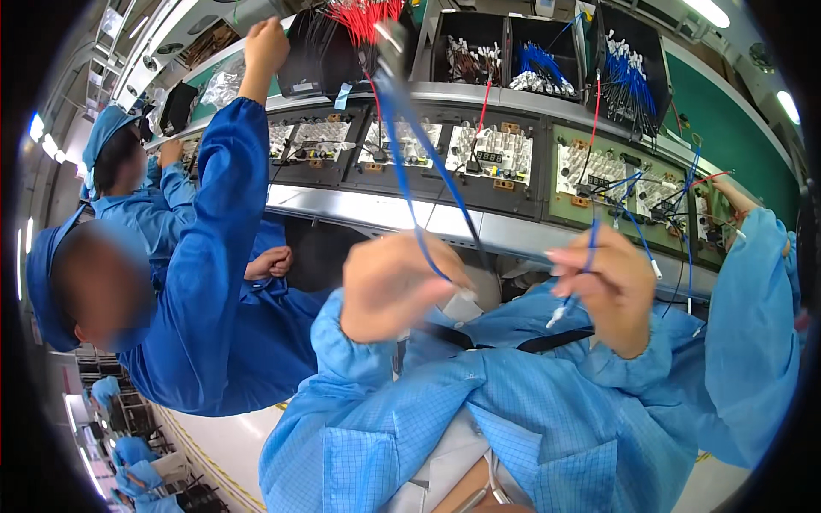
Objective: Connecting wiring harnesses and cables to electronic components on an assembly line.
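Observation:
My left hand (pixel 398 282), blurred by motion, is closed on a blue wire (pixel 403 175). The wire loops up from the fingers, and a white connector (pixel 464 295) shows by the fingertips. To its right, my right hand (pixel 611 291) pinches another blue wire (pixel 593 235), with a white plug (pixel 557 317) hanging below the fingers. Both hands are raised in front of the workbench, apart from each other. Beyond my right hand lies a circuit board (pixel 581 167) in a green frame, with blue, red and black wires attached.
More circuit boards (pixel 487 154) line the metal-edged bench. Behind them stand black bins of brown wires (pixel 470 61), blue wires (pixel 629 77) and red wires (pixel 363 17). A co-worker in dark blue (pixel 214 256) sits close on my left; a light-blue sleeve (pixel 744 299) reaches in on my right.

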Available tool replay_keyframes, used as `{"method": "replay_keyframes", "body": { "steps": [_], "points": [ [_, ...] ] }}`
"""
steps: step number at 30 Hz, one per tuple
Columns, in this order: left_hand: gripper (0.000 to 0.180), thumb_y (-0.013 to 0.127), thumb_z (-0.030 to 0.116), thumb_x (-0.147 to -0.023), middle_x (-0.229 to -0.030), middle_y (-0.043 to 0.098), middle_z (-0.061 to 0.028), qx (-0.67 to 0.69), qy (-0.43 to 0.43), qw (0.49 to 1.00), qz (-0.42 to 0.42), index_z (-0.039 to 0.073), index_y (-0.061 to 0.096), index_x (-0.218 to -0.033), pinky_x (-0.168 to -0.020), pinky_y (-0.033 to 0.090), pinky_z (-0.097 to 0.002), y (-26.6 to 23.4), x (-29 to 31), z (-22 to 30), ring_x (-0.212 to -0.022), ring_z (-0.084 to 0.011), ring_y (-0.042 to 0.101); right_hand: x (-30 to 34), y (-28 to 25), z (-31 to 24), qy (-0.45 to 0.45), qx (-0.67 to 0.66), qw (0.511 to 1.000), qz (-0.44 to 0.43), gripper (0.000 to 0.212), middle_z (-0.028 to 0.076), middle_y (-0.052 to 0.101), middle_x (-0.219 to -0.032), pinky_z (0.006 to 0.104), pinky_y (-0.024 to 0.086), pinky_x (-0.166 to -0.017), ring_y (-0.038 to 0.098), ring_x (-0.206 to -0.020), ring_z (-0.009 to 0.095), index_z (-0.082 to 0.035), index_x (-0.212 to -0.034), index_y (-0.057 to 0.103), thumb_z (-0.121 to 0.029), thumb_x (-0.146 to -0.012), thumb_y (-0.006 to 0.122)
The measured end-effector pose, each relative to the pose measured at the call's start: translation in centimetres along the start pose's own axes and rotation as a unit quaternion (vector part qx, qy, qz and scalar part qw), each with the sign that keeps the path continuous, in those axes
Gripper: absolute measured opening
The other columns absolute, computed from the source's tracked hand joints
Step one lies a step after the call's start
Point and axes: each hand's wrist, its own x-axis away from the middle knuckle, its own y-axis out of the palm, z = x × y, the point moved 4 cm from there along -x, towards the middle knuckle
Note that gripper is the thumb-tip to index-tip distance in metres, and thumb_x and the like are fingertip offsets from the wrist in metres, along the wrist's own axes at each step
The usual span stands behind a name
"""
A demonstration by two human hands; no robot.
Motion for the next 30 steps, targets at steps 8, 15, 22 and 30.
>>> {"method": "replay_keyframes", "body": {
  "steps": [8, 15, 22, 30],
  "points": [
    [0.007, 0.067, 0.004, -0.081, -0.087, 0.068, -0.0109, 0.037, -0.003, 0.995, -0.09, 0.003, 0.067, -0.088, -0.072, 0.053, -0.0324, 3.2, -0.2, -0.2, -0.08, -0.024, 0.068, 0.2, 2.7, 1.6, -0.014, -0.047, 0.996, -0.079, 0.012, 0.01, 0.062, -0.08, 0.0294, 0.047, -0.063, 0.061, -0.072, 0.021, -0.002, -0.087, 0.068, -0.012, -0.08, 0.069],
    [0.016, 0.07, 0.009, -0.082, -0.083, 0.069, -0.0173, -0.094, -0.068, 0.974, -0.196, -0.003, 0.067, -0.092, -0.068, 0.055, -0.033, 2.5, -0.9, -0.3, -0.078, -0.029, 0.069, 0.8, 2.6, 2.2, -0.003, -0.017, 0.997, -0.072, 0.011, 0.01, 0.062, -0.081, 0.0287, 0.046, -0.062, 0.06, -0.071, 0.021, -0.001, -0.084, 0.066, -0.012, -0.08, 0.07],
    [0.021, 0.072, 0.005, -0.076, -0.083, 0.069, -0.0159, -0.102, 0.034, 0.986, -0.128, -0.001, 0.067, -0.096, -0.065, 0.054, -0.0314, 1.1, -0.5, 0.2, -0.071, -0.0251, 0.068, 0.4, 3.6, 2.1, 0.008, -0.001, 0.993, -0.115, 0.01, 0.011, 0.062, -0.084, 0.0294, 0.048, -0.062, 0.061, -0.071, 0.023, 0.0, -0.085, 0.065, -0.002, -0.076, 0.07],
    [0.008, 0.062, 0.0, -0.079, -0.085, 0.069, -0.0136, -0.047, 0.126, 0.98, -0.147, 0.002, 0.067, -0.085, -0.066, 0.054, -0.0313, -1.3, -0.6, 0.4, -0.075, -0.0255, 0.068, 0.0, 3.9, 2.3, -0.028, -0.005, 0.997, -0.078, 0.014, 0.013, 0.06, -0.091, 0.0331, 0.048, -0.068, 0.059, -0.086, 0.025, -0.002, -0.088, 0.068, -0.005, -0.075, 0.071]
  ]
}}
